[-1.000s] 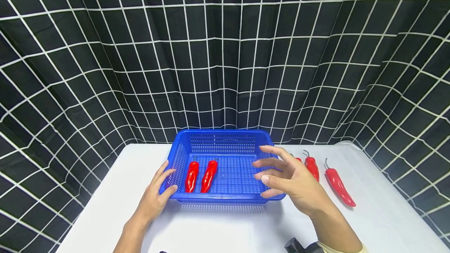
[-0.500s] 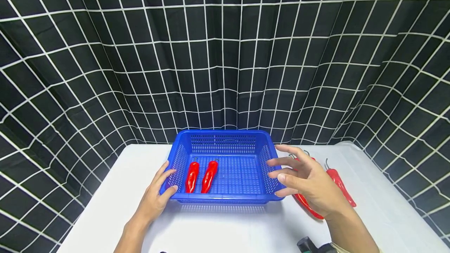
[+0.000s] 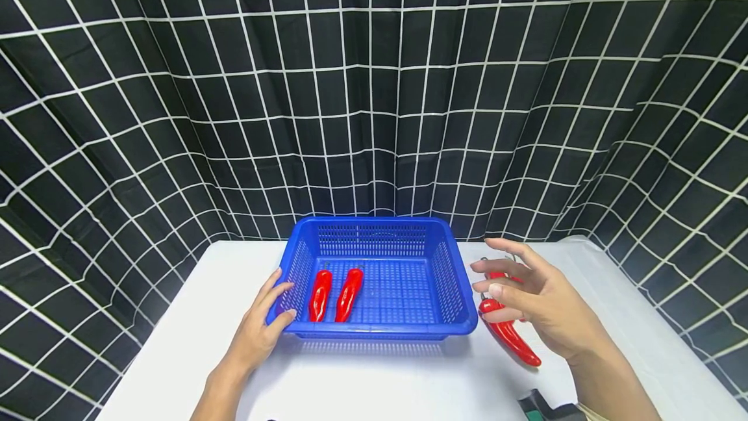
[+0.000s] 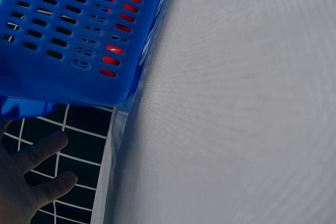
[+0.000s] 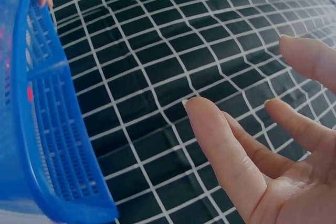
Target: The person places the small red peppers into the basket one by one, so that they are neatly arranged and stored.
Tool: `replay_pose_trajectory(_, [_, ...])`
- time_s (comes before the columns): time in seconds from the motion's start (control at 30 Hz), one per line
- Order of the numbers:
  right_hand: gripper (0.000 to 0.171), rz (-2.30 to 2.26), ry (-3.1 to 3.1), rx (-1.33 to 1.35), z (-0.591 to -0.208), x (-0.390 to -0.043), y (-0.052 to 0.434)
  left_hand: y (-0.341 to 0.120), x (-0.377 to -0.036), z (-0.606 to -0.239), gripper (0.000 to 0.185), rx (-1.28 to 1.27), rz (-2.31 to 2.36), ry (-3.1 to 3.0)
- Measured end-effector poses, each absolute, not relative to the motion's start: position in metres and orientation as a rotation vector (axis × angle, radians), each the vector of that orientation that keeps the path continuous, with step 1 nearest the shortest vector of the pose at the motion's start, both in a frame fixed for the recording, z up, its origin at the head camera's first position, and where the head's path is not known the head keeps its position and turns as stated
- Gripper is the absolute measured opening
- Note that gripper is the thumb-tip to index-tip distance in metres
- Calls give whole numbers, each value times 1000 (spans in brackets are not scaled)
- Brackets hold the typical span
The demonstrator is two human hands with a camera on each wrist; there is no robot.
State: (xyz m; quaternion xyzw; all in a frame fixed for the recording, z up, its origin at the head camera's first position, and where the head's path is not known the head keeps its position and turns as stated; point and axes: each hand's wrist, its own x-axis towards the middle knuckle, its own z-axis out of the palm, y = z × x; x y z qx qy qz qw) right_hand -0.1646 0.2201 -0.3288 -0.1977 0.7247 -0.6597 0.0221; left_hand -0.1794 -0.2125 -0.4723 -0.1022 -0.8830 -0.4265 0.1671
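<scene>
A blue plastic basket (image 3: 374, 329) stands on the white table with two red chili peppers, a left one (image 3: 319, 295) and a right one (image 3: 350, 292), lying in its left half. My left hand (image 3: 254, 336) rests at the basket's left rim, its fingers and thumb touching the edge. In the left wrist view, two fingertips (image 4: 52, 142) extend below the rim. To the right of the basket, my right hand (image 3: 549, 307) hovers with fingers spread, holding nothing. Beneath it lies a red chili pepper (image 3: 513, 341); more red shows behind the fingers, partly hidden.
A black curtain (image 3: 386, 115) with a white grid surrounds the table (image 3: 362, 375) at the back and sides. Near the front edge, a dark device (image 3: 549, 408) sits at my right wrist.
My right hand has moved rightward from over the basket's right rim to over the peppers beside it, its fingers still spread. The left hand and the basket stay in place.
</scene>
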Motion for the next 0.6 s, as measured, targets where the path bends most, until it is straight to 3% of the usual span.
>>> replay_pose_trajectory(0.6, [62, -2020, 2215, -673, -336, -176, 266, -213, -179, -473, 47, -295, -1220, -2514])
